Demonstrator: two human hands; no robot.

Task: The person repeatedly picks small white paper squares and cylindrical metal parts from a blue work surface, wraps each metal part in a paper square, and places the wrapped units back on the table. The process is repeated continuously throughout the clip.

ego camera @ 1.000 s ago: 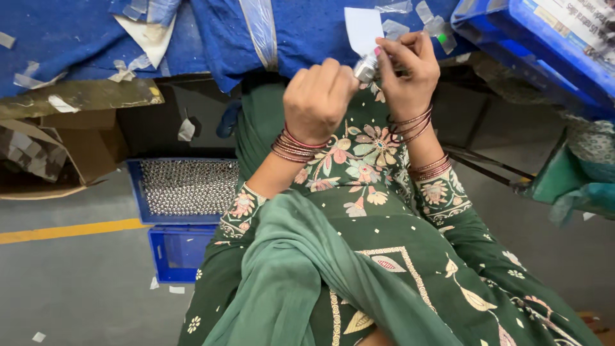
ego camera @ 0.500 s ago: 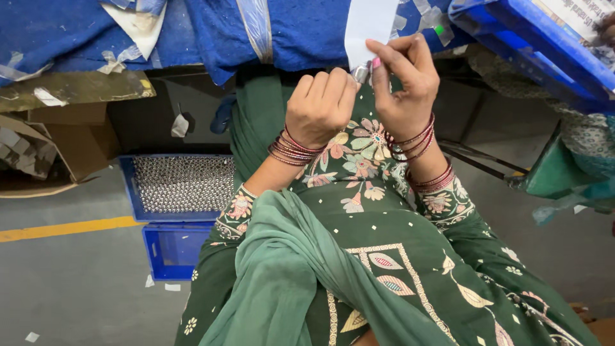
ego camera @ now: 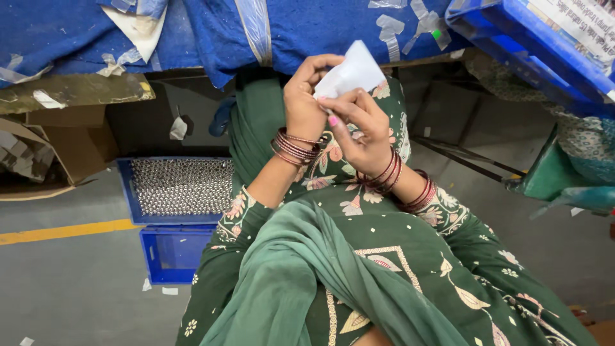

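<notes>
Both hands raised together above the lap, just below the near edge of the worktop [ego camera: 307, 32]. Left hand [ego camera: 304, 106] held upright, back toward the camera, fingers curled and closed on the lower left corner of a small white paper piece [ego camera: 352, 74]. Right hand [ego camera: 359, 128] tilted in from the right, fingertips pinching the same paper along its lower edge; one pink-painted nail shows. The hands touch each other at the paper. The paper is thin, flat, roughly four-cornered, matte white, standing up past the fingers against the worktop's edge. Stacked thin bangles, red and metallic, ring both wrists. Sleeves and lap are dark green cloth with printed flowers and leaves; a plain lighter green scarf [ego camera: 307, 282] drapes in soft folds across the lap. The worktop is covered in blue fabric with strips of clear tape stuck on it. On the floor to the left, a blue plastic crate [ego camera: 131, 192] is packed with small shiny metal pieces, set on a second blue crate [ego camera: 170, 253]. A brown cardboard box [ego camera: 57, 150] sits beyond, further left.
</notes>
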